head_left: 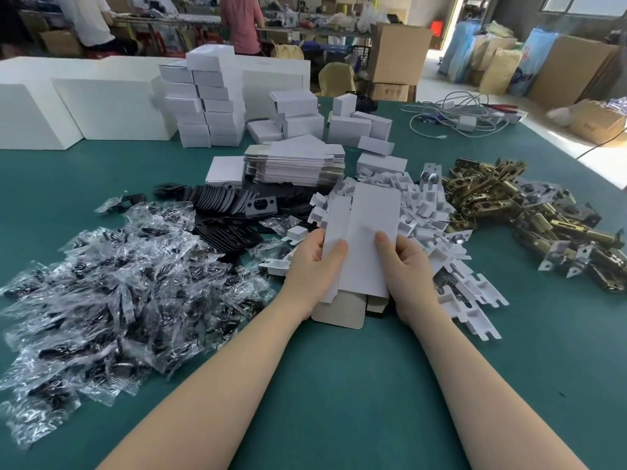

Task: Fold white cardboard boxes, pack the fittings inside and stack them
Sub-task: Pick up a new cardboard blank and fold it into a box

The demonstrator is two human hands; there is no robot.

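Note:
A flat white cardboard box blank (pixel 368 218) stands tilted above the green table, its grey inner flap hanging at the bottom. My left hand (pixel 314 266) grips its left edge, thumb on the front. My right hand (pixel 407 269) grips its right edge the same way. Behind it lies a stack of flat blanks (pixel 298 161). White folded inserts (pixel 427 212) lie piled under and right of my hands. Brass latch fittings (pixel 509 205) are heaped at the right. Black plates (pixel 230 205) and clear bagged parts (pixel 118 283) cover the left. Folded white boxes (pixel 210 100) are stacked at the back.
Large white foam blocks (pixel 84 103) line the far left of the green table (pixel 339 385). Cables and a charger (pixel 458 117) lie at the back right. Brown cartons (pixel 397 52) stand beyond the table, and two people work at benches in the background.

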